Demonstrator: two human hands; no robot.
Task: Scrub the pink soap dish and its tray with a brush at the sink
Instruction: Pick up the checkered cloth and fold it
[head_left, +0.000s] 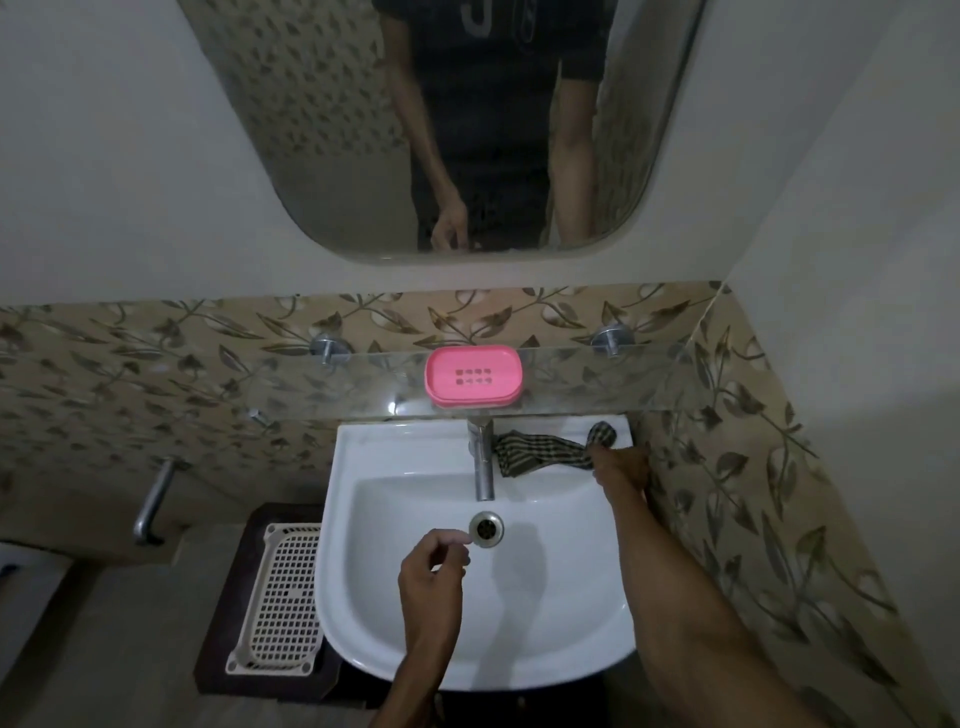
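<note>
Pink soap dish sat w/ its slotted tray on glass shelf, centred above chrome tap; no brand or label readable on it. Mirror above reflected person's dark shirt w/ pale lettering, too blurred to read. White sink lay below shelf, drain mid-basin. Left hand hung over basin beside drain, fingers loosely curled, thumb & forefinger near touching, nothing held. Right hand rested on sink's back-right corner against checked cloth; grip on it unclear. White plastic basket stood left of sink.
</note>
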